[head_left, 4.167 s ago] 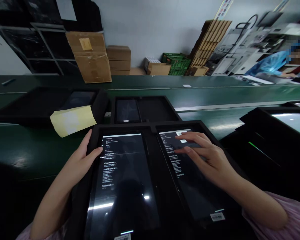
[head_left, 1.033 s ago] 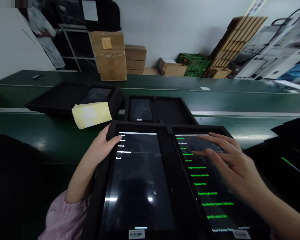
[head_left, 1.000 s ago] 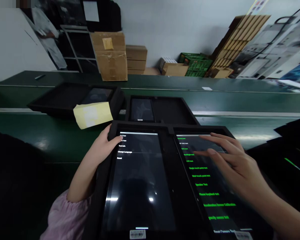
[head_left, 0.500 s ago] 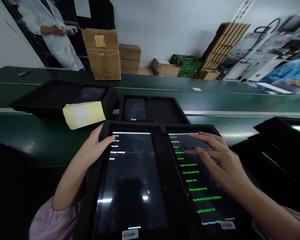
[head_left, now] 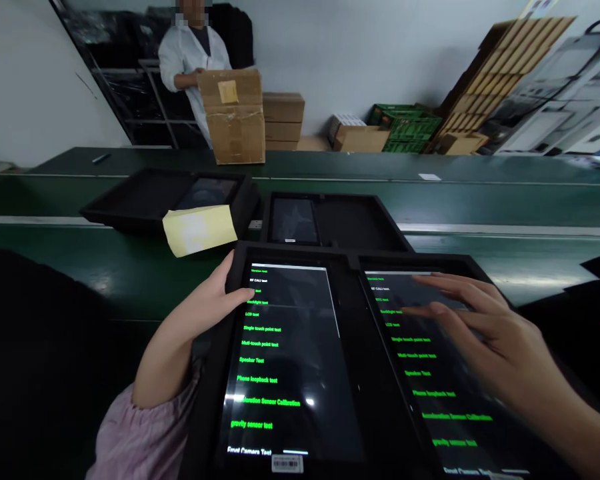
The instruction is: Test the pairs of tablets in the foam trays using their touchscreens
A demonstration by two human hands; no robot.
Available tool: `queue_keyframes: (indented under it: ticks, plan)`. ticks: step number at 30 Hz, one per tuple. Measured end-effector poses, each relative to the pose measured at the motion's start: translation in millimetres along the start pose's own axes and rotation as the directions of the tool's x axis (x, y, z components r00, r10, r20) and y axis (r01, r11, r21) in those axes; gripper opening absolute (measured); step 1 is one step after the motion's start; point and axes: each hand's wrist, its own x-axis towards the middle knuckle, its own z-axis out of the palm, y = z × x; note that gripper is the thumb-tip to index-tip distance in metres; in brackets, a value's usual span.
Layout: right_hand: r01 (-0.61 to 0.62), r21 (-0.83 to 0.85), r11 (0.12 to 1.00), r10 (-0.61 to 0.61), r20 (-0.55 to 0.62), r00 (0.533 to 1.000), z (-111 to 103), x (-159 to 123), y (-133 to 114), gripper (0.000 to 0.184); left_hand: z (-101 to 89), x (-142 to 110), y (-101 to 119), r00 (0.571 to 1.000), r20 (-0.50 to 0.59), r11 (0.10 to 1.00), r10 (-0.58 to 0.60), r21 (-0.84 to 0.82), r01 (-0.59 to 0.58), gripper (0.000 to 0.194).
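Observation:
Two tablets lie side by side in a black tray [head_left: 347, 287] in front of me. The left tablet [head_left: 305, 367] and the right tablet [head_left: 430, 373] both show a list of tests, mostly in green text. My left hand [head_left: 200, 310] is closed around the tray's upper left edge, its thumb reaching over the left tablet's screen; its other fingers are mostly hidden. Over the upper part of the right tablet, my right hand [head_left: 510, 340] has its fingers stretched and apart, with nothing held. Fingertip contact with the glass cannot be made out.
Behind the tray, another black tray [head_left: 365, 223] holds a dark tablet [head_left: 294, 220]. To its left, a further tray [head_left: 130, 193] bears a yellow paper [head_left: 200, 230]. Across the green bench [head_left: 330, 167], a person in a white coat [head_left: 193, 60] stands behind a cardboard box [head_left: 237, 127].
The left tablet's short menu has given way to the green test list. My view has swung left, and the person across the bench now has a hand at the cardboard box.

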Motion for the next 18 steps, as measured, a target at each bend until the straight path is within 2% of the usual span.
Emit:
queue_keyframes:
  ticks: [4, 9, 14, 18]
  plan:
    - [-0.033, 0.007, 0.999, 0.033, 0.022, 0.999, -1.5, 0.4, -0.5, 0.04, -1.1, -0.6, -3.1, 0.996, 0.051, 0.997, 0.074, 0.03, -0.075, 0.087]
    - [-0.057, 0.006, 0.998, 0.057, 0.012, 0.998, -2.5, 0.4, -0.3, 0.043, -2.6, -2.2, -5.5, 0.998, 0.047, 0.998, 0.05, 0.038, -0.051, 0.092]
    - [-0.101, 0.011, 0.995, 0.1, 0.007, 0.995, -4.1, 2.5, -1.8, 0.045, -5.4, -4.8, -4.9, 0.998, 0.001, 0.998, -0.064, -0.019, 0.064, 0.073]
    - [-0.155, -0.05, 0.987, 0.152, -0.057, 0.987, -6.6, 6.4, 10.5, 0.042, -7.5, -7.8, -4.2, 0.992, -0.066, 0.993, -0.112, 0.035, 0.114, 0.055]
